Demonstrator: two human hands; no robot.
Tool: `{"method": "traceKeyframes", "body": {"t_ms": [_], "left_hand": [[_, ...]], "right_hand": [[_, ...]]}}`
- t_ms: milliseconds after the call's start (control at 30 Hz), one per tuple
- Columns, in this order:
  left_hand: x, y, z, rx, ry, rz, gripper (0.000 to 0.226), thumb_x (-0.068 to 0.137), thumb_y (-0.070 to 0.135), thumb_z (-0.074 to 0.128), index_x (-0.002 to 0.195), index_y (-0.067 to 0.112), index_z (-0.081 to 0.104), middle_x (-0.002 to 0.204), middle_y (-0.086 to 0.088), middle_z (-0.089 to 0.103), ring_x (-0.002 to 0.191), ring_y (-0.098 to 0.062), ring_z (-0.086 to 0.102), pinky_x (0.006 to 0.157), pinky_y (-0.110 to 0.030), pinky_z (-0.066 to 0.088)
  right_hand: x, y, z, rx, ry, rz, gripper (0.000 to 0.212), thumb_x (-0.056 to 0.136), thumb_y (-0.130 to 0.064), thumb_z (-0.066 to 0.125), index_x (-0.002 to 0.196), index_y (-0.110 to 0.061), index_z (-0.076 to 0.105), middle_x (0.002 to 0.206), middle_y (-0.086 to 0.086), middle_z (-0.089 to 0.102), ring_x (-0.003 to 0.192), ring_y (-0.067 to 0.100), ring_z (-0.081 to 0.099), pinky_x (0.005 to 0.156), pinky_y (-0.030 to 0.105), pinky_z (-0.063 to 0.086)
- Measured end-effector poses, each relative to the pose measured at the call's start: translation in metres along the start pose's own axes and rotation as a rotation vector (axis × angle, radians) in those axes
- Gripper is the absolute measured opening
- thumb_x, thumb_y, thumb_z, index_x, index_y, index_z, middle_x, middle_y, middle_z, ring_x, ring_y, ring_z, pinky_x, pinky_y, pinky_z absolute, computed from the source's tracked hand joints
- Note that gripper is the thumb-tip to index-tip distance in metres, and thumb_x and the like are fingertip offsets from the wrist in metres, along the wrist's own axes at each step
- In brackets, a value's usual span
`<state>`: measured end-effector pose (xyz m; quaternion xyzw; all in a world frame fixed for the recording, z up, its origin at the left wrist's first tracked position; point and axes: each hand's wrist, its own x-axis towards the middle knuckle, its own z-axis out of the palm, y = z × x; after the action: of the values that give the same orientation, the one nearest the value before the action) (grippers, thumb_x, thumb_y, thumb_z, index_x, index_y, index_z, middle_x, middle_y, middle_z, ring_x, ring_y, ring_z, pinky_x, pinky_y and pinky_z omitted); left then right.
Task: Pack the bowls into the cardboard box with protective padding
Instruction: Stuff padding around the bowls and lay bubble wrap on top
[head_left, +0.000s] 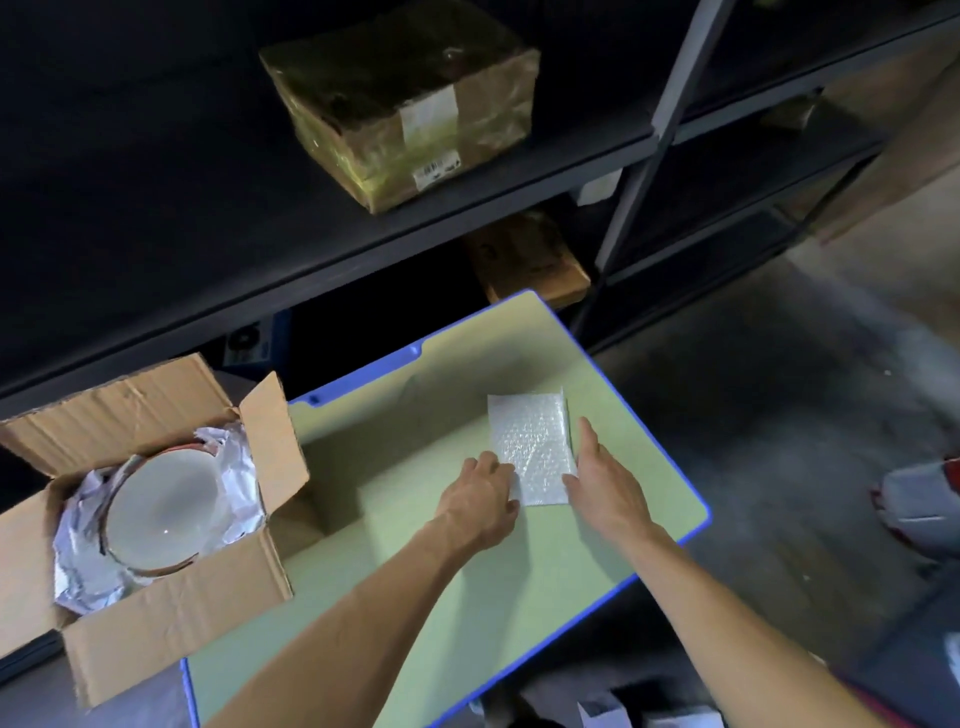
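Pale green rectangular table top with blue edging (519, 597): carries all working items. Open brown cardboard box (171, 623), flaps spread, standing on the table's left end and overhanging it; inside, a round white bowl with a brown rim (166, 509), tilted, with further brown rims showing beneath it, bedded in crumpled white wrapping paper (83, 566). Small rectangular sheet of clear bubble wrap (530, 441): flat on the table, right of the box and well apart from it. Left hand (480, 486): at the sheet's near left corner, fingers bent and pinching its edge. Right hand (602, 478): laid along the sheet's right edge, fingers straight and together, touching it, holding nothing. Dark metal shelving unit (363, 249): behind the table. Taped, worn brown carton with a white label (410, 104): on the shelf. Flat brown carton (530, 260): on a lower level. Grey concrete floor (779, 415): to the right. White and red shoe (914, 499): at the right edge.
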<state>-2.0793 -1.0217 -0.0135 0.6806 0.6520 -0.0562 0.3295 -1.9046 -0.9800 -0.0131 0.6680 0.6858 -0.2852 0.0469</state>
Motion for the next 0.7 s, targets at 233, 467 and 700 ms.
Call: {"method": "traceKeyframes", "body": {"t_ms": [233,467,700], "left_hand": [[-0.028,-0.019,-0.012,-0.076,0.138,-0.041,0.076,0.1,0.035,0.048,0.159,0.02,0.002,0.153,-0.006,0.025,0.132,-0.027,0.04,0.103,-0.037,0.043],[-0.05,-0.023,-0.082,-0.078,0.507,0.047,0.093,0.089,0.032,0.068,0.158,0.022,0.008,0.156,-0.002,0.026,0.139,-0.022,0.033,0.104,-0.032,0.042],[-0.108,-0.044,-0.129,-0.382,0.798,0.046,0.025,0.093,0.029,0.063,0.116,0.024,0.055,0.076,0.014,0.055,0.073,-0.011,0.053,0.064,-0.026,0.035]], "right_hand": [[-0.009,-0.012,-0.01,0.142,0.0,-0.047,0.02,0.082,0.001,0.039,0.083,-0.017,0.047,0.082,-0.001,0.054,0.074,0.023,0.053,0.06,0.034,0.042],[-0.019,-0.062,-0.059,0.176,-0.005,-0.33,0.024,0.08,-0.004,0.044,0.071,-0.025,0.039,0.06,-0.003,0.046,0.06,0.022,0.038,0.052,0.034,0.03],[-0.03,-0.125,-0.1,0.228,-0.082,-0.573,0.02,0.084,-0.022,0.053,0.097,-0.037,0.058,0.086,-0.021,0.067,0.084,0.0,0.061,0.072,0.026,0.051]]}}
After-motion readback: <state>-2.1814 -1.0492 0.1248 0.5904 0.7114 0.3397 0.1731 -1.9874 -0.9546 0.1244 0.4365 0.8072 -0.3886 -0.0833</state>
